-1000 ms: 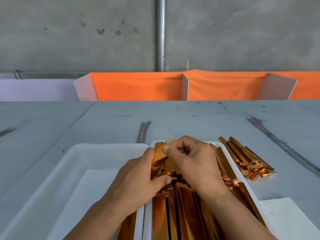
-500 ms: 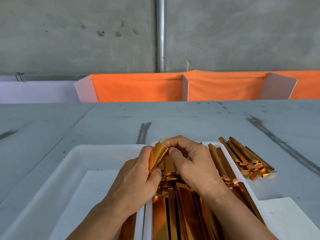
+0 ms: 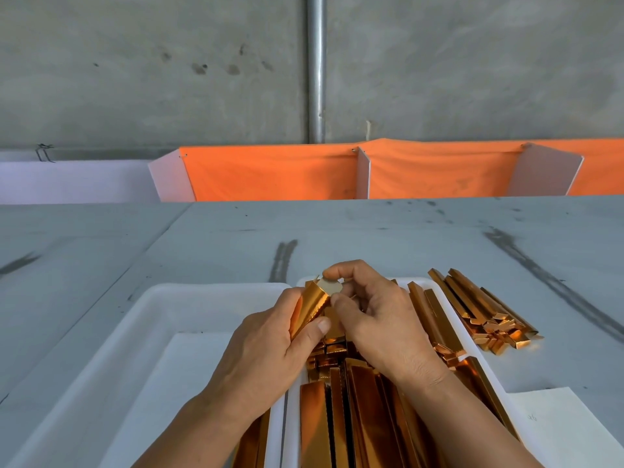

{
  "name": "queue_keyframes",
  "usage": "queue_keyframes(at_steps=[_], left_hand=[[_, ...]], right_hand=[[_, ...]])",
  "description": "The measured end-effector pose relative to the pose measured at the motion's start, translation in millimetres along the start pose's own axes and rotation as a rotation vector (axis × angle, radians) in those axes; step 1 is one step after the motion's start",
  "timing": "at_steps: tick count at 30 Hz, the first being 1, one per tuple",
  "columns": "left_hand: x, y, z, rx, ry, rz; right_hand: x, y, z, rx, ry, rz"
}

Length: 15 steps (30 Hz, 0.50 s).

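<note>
Glossy copper foil strip (image 3: 309, 310) gripped w/ left hand (image 3: 270, 349); right hand (image 3: 374, 319) pinches pale flat tab (image 3: 329, 287).

Two white trays (image 3: 158, 300); gold strips (image 3: 479, 309), maybe several dozen.

I'm holding strip (image 3: 310, 309) gleaming mirror-copper orange, its flap (image 3: 329, 286) showing pale cream. Tray (image 3: 209, 309) at 9 o'clock looking plain white. Table (image 3: 371, 238) showing grey with dark streaks. Cloth (image 3: 270, 173) at 12 o'clock glowing solid orange.
</note>
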State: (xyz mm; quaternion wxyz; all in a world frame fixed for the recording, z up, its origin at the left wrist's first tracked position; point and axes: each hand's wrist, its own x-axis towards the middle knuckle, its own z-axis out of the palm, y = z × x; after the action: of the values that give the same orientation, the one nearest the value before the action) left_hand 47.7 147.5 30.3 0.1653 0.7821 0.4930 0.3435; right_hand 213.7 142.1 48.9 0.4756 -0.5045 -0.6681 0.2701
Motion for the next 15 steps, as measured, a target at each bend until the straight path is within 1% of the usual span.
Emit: queue_keyframes(at_steps=[4, 9, 15], left_hand=[[-0.2, -0.1, 1.0, 0.036, -0.017, -0.024], [0.2, -1.4, 2.1, 0.023, -0.014, -0.054], [-1.3, -3.1, 2.9, 0.065, -0.001, -0.002]], right_hand=[[-0.1, -0.5, 0.1, -0.001, -0.016, 0.014], [-1.1, -3.5, 1.4, 0.024, 0.009, 0.018], [-0.1, -6.2, 1.1, 0.21, -0.038, 0.169]])
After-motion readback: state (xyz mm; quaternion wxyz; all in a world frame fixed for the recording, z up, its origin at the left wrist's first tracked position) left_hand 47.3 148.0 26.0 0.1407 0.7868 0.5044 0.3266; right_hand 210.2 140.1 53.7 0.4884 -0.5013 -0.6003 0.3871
